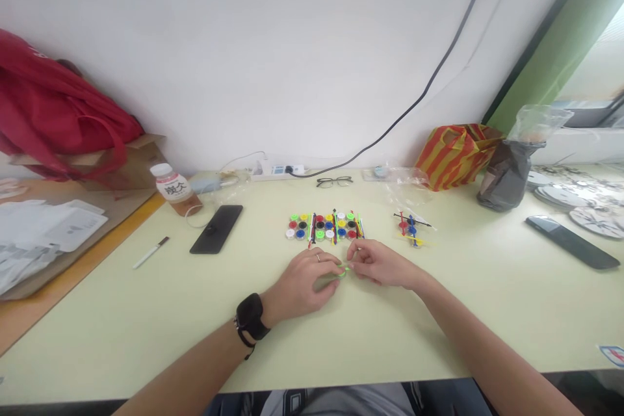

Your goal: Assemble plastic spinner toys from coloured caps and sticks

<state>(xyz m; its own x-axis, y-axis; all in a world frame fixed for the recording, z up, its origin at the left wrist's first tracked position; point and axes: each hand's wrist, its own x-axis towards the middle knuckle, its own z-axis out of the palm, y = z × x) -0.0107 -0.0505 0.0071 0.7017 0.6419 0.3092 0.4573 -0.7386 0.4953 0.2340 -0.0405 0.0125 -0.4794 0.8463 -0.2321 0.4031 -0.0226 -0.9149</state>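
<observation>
In the head view, my left hand [305, 281] and my right hand [383, 265] meet over the middle of the table. Between their fingertips is a small green round piece [343, 271], partly hidden by the fingers. My left thumb and fingers pinch it from the left, while my right fingertips close on its right side. Just beyond my hands lie rows of coloured round pieces [320, 222] with clear rims, and between the rows are slim arrow-shaped sticks [335, 227]. To the right, a small group of round pieces with arrows [411, 227] lies apart.
Eyeglasses [334, 181] and a power strip [277, 171] are by the wall. At left are a black phone [216, 229], a pen [151, 253] and a bottle [175, 190]. At right are another phone [571, 242], a grey bag [505, 175] and a striped bag [455, 155].
</observation>
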